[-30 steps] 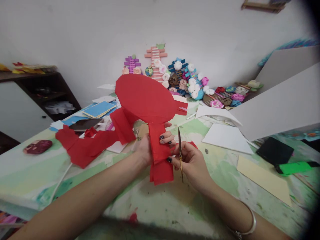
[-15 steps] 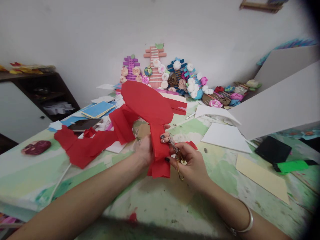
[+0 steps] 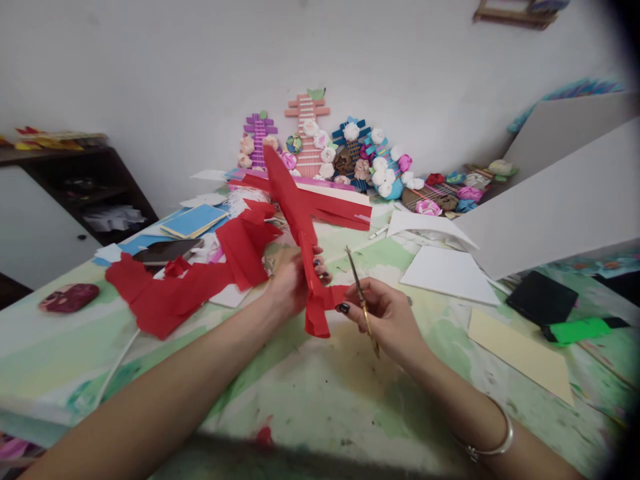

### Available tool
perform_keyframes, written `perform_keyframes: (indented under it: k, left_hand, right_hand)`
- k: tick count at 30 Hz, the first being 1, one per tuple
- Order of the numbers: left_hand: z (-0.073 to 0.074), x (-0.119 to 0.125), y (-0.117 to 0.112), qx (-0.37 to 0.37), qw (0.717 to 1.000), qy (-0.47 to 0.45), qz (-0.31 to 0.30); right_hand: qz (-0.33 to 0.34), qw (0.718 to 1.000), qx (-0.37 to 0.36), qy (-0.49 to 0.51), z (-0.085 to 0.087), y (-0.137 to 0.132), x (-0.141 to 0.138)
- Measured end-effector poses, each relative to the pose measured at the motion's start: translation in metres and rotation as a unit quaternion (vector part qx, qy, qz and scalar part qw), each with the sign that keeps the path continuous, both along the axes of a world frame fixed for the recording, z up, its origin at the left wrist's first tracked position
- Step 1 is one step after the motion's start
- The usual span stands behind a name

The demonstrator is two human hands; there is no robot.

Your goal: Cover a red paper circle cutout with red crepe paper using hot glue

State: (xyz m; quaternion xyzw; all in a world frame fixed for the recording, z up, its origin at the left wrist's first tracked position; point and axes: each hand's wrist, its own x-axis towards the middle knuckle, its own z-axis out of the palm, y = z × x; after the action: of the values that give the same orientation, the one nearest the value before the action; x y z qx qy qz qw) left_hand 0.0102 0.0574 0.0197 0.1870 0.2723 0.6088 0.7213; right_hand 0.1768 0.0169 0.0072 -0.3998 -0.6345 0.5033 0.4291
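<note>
My left hand (image 3: 295, 280) grips the narrow stem of a folded red paper shape (image 3: 295, 200), which now stands nearly edge-on to me and tilts away toward the wall. My right hand (image 3: 387, 313) is closed round small gold scissors (image 3: 361, 300), blades pointing up and away, and its thumb and fingers also pinch the lower part of the red stem. Both hands hover just above the paint-stained green table (image 3: 320, 393).
Red paper offcuts (image 3: 175, 287) lie left of my hands beside a dark phone (image 3: 165, 251) and blue card (image 3: 195, 219). White sheets (image 3: 447, 270), a beige card (image 3: 520, 353), a black pad (image 3: 543, 298) and a green marker (image 3: 575, 330) lie right. Paper flower crafts (image 3: 350, 157) line the wall.
The red paper shape has turned from facing me flat to nearly edge-on. The scissors closed on the stem half a second ago, and their blades now stand clear of it, to its right.
</note>
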Motion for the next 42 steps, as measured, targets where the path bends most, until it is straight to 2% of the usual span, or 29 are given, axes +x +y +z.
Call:
perform_keyframes:
  k: [3, 5, 9, 12, 15, 20, 24, 30, 36, 39, 42]
  left_hand:
    - [0.003, -0.007, 0.007, 0.037, 0.991, 0.088, 0.093]
    - [0.001, -0.009, 0.01, 0.061, 0.982, 0.119, 0.132]
    - [-0.009, -0.007, 0.012, 0.095, 0.978, 0.133, 0.132]
    - [-0.014, -0.008, 0.014, 0.098, 0.97, 0.162, 0.152]
    - [-0.013, -0.008, 0.013, 0.115, 0.959, 0.199, 0.163]
    - [-0.012, -0.006, 0.011, 0.157, 0.953, 0.228, 0.125]
    - [-0.02, -0.004, 0.011, 0.168, 0.956, 0.235, 0.046]
    - [-0.029, 0.0, 0.009, 0.105, 0.963, 0.242, -0.056]
    - [-0.02, 0.002, 0.004, 0.047, 0.974, 0.215, -0.059]
    - [-0.014, 0.002, -0.001, 0.039, 0.97, 0.212, -0.115]
    - [-0.015, 0.002, -0.004, 0.042, 0.965, 0.205, -0.157]
  right_hand:
    - [-0.006, 1.0, -0.011, 0.002, 0.011, 0.003, 0.007]
    - [-0.012, 1.0, -0.012, 0.007, 0.015, 0.004, 0.009]
    - [-0.004, 0.999, -0.029, 0.026, 0.017, 0.005, 0.009]
    - [-0.036, 0.998, -0.041, 0.012, 0.017, 0.005, 0.008]
    - [-0.056, 0.997, -0.049, 0.002, 0.014, 0.007, 0.007]
    - [-0.057, 0.994, -0.099, -0.001, 0.008, 0.011, 0.008]
    - [-0.028, 0.991, -0.131, 0.005, 0.009, 0.011, 0.009]
    - [0.04, 0.985, -0.168, -0.013, 0.006, 0.01, 0.01]
    - [0.052, 0.978, -0.202, 0.017, 0.003, 0.012, 0.011]
    - [0.045, 0.979, -0.196, 0.021, 0.005, 0.012, 0.011]
    - [0.053, 0.979, -0.197, 0.025, 0.007, 0.01, 0.011]
